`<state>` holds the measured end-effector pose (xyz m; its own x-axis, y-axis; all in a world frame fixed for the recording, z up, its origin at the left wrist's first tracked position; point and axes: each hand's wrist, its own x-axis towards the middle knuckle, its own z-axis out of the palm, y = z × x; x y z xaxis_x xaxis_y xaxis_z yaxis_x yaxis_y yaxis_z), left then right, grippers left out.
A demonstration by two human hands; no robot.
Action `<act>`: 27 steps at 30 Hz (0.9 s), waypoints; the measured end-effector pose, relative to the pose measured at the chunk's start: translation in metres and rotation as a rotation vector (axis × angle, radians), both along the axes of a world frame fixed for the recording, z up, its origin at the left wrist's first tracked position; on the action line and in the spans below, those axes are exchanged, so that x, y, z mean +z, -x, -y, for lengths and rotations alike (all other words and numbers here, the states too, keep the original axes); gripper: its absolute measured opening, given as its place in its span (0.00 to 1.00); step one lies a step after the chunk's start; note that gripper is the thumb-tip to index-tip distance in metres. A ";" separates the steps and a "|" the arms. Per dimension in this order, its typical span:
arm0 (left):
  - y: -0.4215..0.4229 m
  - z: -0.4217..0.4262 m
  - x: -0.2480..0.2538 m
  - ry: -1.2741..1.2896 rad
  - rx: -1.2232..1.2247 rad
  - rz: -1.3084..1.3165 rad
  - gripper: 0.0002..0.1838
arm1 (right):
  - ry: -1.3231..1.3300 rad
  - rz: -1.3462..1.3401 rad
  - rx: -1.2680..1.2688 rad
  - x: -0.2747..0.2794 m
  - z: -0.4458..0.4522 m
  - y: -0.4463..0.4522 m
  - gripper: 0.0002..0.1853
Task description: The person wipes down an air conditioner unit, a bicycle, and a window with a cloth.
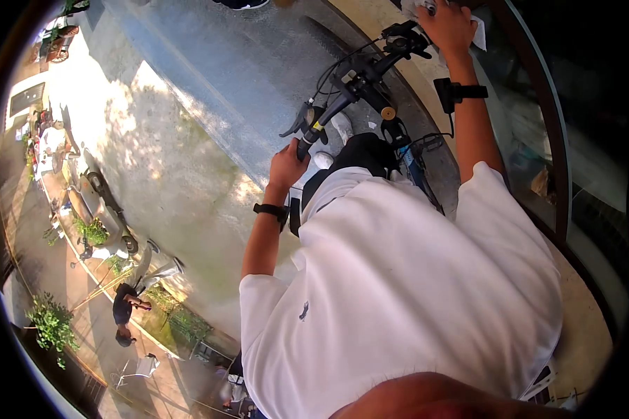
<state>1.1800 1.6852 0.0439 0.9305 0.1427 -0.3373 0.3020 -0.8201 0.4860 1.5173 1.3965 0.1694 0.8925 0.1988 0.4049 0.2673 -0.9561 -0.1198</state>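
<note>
A bicycle's black handlebar [360, 87] crosses the upper middle of the head view. My left hand [287, 166] is closed round the rubber grip at its left end, just behind the brake lever [297, 120]. At the top right, my right hand [446, 29] is closed on a white cloth [479, 33] by the bar's right end. Part of the cloth shows on either side of the fingers; the right grip is largely hidden. Part of the blue frame [414, 167] shows below the stem, and the front wheel [321, 36] lies beyond the bar.
A dark-framed glass panel [548, 126] stands close on my right. Paved ground [196, 133] spreads to the left. A parked scooter [105, 209], a person in dark clothes [124, 307] and potted plants [52, 325] are farther left. Another person's shoe shows at the top edge.
</note>
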 end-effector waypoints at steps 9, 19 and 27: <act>-0.014 -0.010 0.037 0.357 -0.014 -0.272 0.29 | -0.652 -0.199 0.376 0.031 -0.037 0.068 0.21; -0.015 -0.043 -0.024 0.883 -0.247 -0.325 0.19 | -0.164 -0.471 0.121 0.001 -0.074 0.100 0.21; -0.044 -0.057 -0.033 0.755 -0.280 -0.864 0.23 | -0.254 -0.557 0.197 -0.016 -0.126 0.158 0.25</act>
<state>1.2236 1.7421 0.0112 0.3194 -0.5354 -0.7818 0.6239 -0.5021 0.5988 1.3592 1.5221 0.1537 0.9393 0.3390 -0.0529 0.2672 -0.8194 -0.5072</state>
